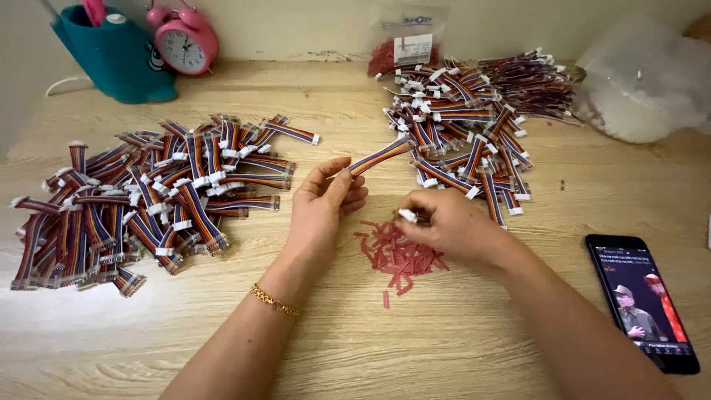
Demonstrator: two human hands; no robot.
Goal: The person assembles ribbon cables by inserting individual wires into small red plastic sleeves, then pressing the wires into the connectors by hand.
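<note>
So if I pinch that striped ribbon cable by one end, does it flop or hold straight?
Probably mostly straight: the ribbon cable sticks out from the left hand with little sag. Likely light, since fingertips alone carry it. Being flat, it shouldn't roll.

The desk [474,348] is light wood. Taking the pink alarm clock [184,38] as landmark: it stands at the far edge, against the wall. Just left of the clock, touching it, is a teal holder [111,59]. Far to the right of the clock, also at the wall, stands a clear bag [406,41] with red pieces inside. Further right lies a big white plastic bag [652,81]. Well below and right of the clock, at the near edge, a phone [641,300] lies with its screen lit.
</note>
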